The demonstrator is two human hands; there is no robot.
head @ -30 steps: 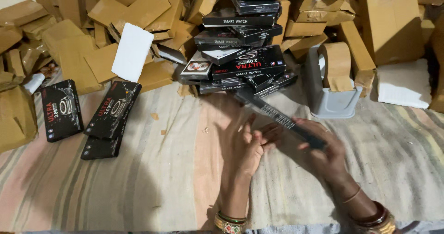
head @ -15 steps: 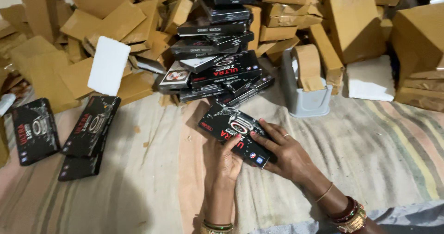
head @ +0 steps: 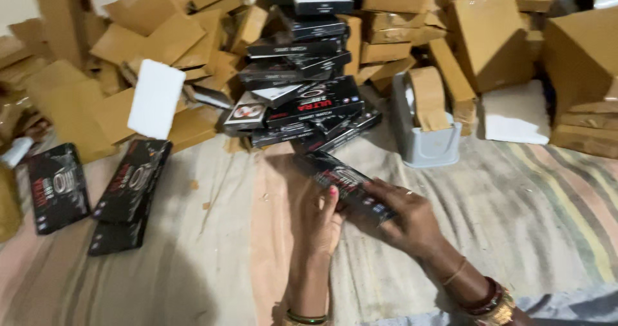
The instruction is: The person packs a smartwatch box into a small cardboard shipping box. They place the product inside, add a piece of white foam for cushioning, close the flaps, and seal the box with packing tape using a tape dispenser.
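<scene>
Both hands grip one flat black box

Right hand [head: 402, 218] fingers clamp the flat black box [head: 344, 183] from its far end; left hand [head: 322, 220] fingers curl against its near edge; box tilted above the striped cloth [head: 515, 197], near the black box pile [head: 302, 87] and grey tape dispenser [head: 425, 129].

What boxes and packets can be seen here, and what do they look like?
Black box: flat, red and white print, held in both hands.
Black stack: flat boxes piled centre back.
Two black boxes: lying left on the cloth.
Brown cartons: plain cardboard, heaped behind.
White sheet: blank rectangle, leaning at left.
</scene>
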